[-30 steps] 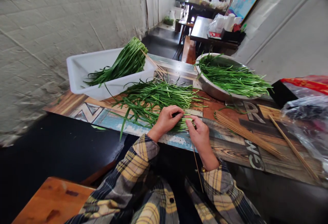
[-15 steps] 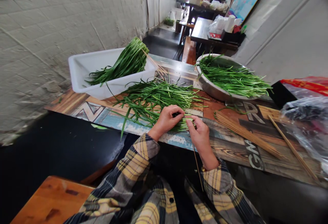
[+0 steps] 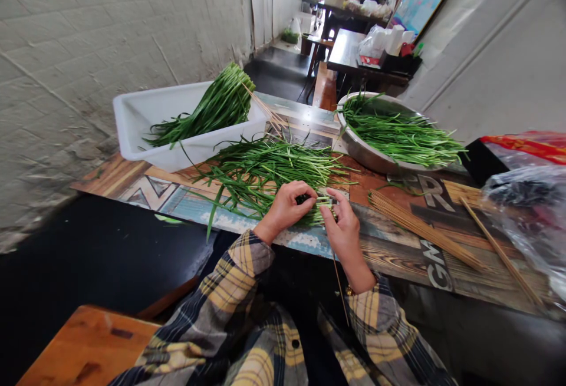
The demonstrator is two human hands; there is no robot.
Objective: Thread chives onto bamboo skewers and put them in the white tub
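My left hand (image 3: 285, 209) curls over a small bunch of green chives (image 3: 316, 212) at the near edge of the table (image 3: 145, 188), fingers closed on the stems. My right hand (image 3: 342, 230) pinches the same bunch from the right and also holds a thin bamboo skewer (image 3: 339, 283) that runs down toward my lap. Behind my hands lies a loose pile of chives (image 3: 269, 168) on the table.
A white plastic tub (image 3: 141, 121) with more chives stands at the back left, a metal bowl (image 3: 360, 150) of chives at the back right. Bamboo skewers (image 3: 424, 230) lie to the right, beside plastic bags (image 3: 530, 203). A wooden stool (image 3: 88, 347) is at lower left. A person sits far back.
Both hands stay on the bunch; the fingers shift only slightly. The view has drifted a little.
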